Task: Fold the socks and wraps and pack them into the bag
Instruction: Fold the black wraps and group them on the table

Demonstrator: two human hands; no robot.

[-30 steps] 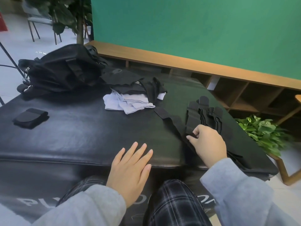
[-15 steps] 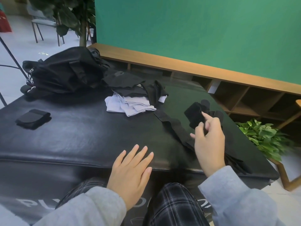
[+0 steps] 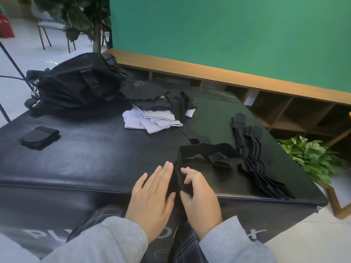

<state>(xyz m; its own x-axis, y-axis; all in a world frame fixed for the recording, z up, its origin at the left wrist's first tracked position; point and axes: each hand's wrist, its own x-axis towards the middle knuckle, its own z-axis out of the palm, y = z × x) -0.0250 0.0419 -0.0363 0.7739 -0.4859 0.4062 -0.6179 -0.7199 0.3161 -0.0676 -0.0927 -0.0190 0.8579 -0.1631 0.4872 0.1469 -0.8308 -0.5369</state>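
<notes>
A black wrap (image 3: 205, 160) lies bunched near the front edge of the black padded bench (image 3: 95, 158). My right hand (image 3: 199, 196) pinches its near end between thumb and fingers. My left hand (image 3: 153, 194) rests flat beside it, fingers apart, touching the wrap's left edge. More black wraps (image 3: 248, 149) lie in a row to the right. A pile of white and black socks (image 3: 153, 116) sits mid-bench. One folded black wrap (image 3: 39, 137) lies at the left. The black bag (image 3: 76, 86) slumps at the far left.
A wooden shelf unit (image 3: 284, 103) runs behind the bench under a green wall. A potted green plant (image 3: 311, 158) stands at the right beside the bench corner. A tree trunk and chair legs stand on the floor at the back left.
My right hand lifted one black wrap off the row at the right and brought it left and nearer, down in front of me. My left hand shifted slightly right to meet it.
</notes>
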